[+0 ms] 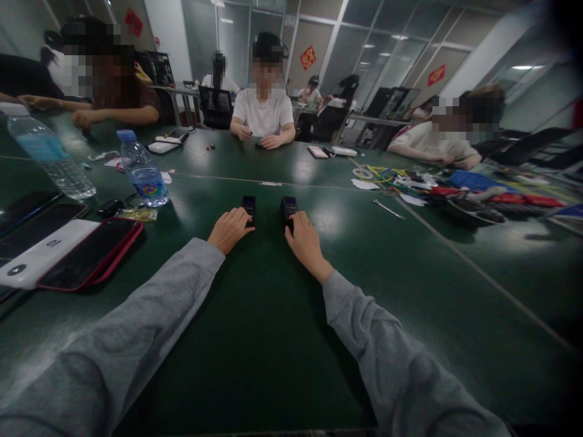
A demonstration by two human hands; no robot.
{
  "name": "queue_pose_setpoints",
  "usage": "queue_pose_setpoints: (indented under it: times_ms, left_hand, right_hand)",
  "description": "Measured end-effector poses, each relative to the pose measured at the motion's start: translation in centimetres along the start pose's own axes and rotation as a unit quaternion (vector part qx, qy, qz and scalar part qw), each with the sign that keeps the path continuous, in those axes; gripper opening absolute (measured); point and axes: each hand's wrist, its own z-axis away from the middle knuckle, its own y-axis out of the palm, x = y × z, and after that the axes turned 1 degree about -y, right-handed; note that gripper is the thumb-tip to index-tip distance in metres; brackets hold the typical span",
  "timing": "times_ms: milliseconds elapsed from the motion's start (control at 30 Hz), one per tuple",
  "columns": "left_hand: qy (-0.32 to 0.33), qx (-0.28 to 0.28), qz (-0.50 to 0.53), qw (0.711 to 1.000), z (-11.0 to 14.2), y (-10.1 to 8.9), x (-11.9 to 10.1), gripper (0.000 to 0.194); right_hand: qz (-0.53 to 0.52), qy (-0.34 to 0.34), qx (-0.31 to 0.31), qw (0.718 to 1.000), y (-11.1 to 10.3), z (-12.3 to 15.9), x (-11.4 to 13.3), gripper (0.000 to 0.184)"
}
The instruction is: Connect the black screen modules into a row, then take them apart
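My left hand (pixel 230 229) rests on the dark green table (pixel 273 340), fingers curled around the near end of a small black device (pixel 248 207) that lies flat. My right hand (pixel 304 241) does the same with a second small black device (pixel 288 207) just to the right. Both devices show a faint bluish screen and point away from me, a short gap between them. Grey sleeves cover both my forearms.
At my left lie a red-cased phone (pixel 88 255), a white device (pixel 40 252), and two water bottles (pixel 144 173) (pixel 45 155). Coloured cables and tools (pixel 432 188) are piled at right. Several people sit around the far side of the table.
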Motion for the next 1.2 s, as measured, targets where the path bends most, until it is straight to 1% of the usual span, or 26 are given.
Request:
queue_pose_setpoints:
  times_ms: [133, 267, 400, 533, 767, 967, 1200]
  left_hand:
    - [0.005, 0.0, 0.003, 1.0, 0.0, -0.1, -0.1, 0.035]
    - [0.004, -0.008, 0.005, 1.0, 0.0, -0.3, -0.2, 0.035]
    - [0.016, -0.007, 0.009, 1.0, -0.1, -0.5, -0.4, 0.034]
    - [0.027, -0.001, -0.009, 1.0, -0.1, -0.7, -0.5, 0.035]
    - [0.008, -0.019, -0.012, 1.0, -0.3, -0.3, -0.5, 0.039]
    - [-0.012, 0.007, 0.0, 1.0, -0.4, 0.1, -0.3, 0.04]
    - [0.009, -0.006, 0.015, 1.0, -0.2, 0.4, -0.3, 0.043]
  right_hand:
    - [0.008, 0.005, -0.002, 1.0, 0.1, 0.0, -0.1, 0.02]
    - [-0.004, -0.004, 0.001, 1.0, -0.1, 0.0, 0.1, 0.018]
    - [-0.017, -0.016, 0.01, 1.0, -0.2, 0.1, 0.3, 0.02]
    - [-0.025, -0.027, 0.022, 0.999, -0.3, 0.1, 0.5, 0.021]
    - [-0.027, -0.028, 0.034, 0.999, -0.5, 0.1, 1.1, 0.02]
    - [-0.022, -0.029, 0.037, 0.999, -0.4, 0.0, 1.1, 0.019]
    - [-0.023, -0.045, 0.031, 0.998, -0.2, 0.2, 1.1, 0.016]
